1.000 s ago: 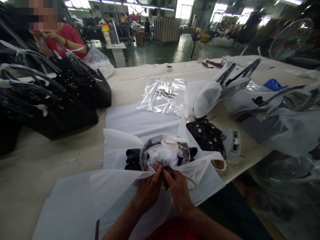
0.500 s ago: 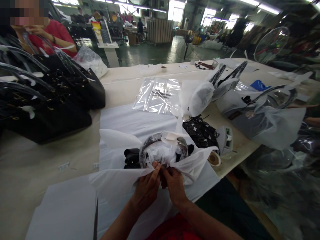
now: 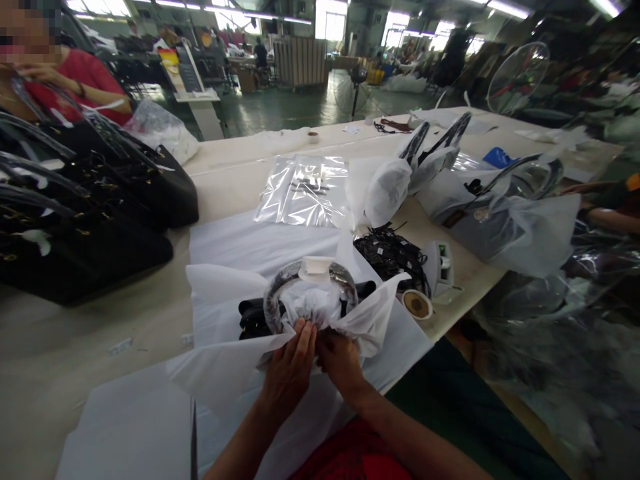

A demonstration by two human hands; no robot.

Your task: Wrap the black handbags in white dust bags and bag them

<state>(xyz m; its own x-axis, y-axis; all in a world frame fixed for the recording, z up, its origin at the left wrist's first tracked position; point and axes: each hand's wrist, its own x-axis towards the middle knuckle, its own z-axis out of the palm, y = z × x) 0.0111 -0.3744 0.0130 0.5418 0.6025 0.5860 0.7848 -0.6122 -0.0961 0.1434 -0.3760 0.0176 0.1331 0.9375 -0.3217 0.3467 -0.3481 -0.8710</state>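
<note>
A handbag stands among white tissue paper (image 3: 225,367), its plastic-wrapped handle (image 3: 280,283) arching up with a white piece (image 3: 317,267) around its top. Black side parts (image 3: 253,319) of the bag show at the left. My left hand (image 3: 293,363) presses its fingers together on the gathered tissue below the handle. Close beside it, on the right, my right hand (image 3: 340,360) has curled fingers at the same tissue; its fingertips are partly hidden.
Black handbags (image 3: 90,227) crowd the left, with a person in red (image 3: 95,80) behind. Clear plastic sheets (image 3: 305,190) lie ahead. To the right are black straps (image 3: 390,253), a tape roll (image 3: 417,305), a tape dispenser (image 3: 441,267) and a tissue-covered grey bag (image 3: 480,223).
The camera view has shifted slightly. My left fingers lie flatter and closer together on the tissue, and my right hand is curled more tightly. The white piece on the handle sits more upright.
</note>
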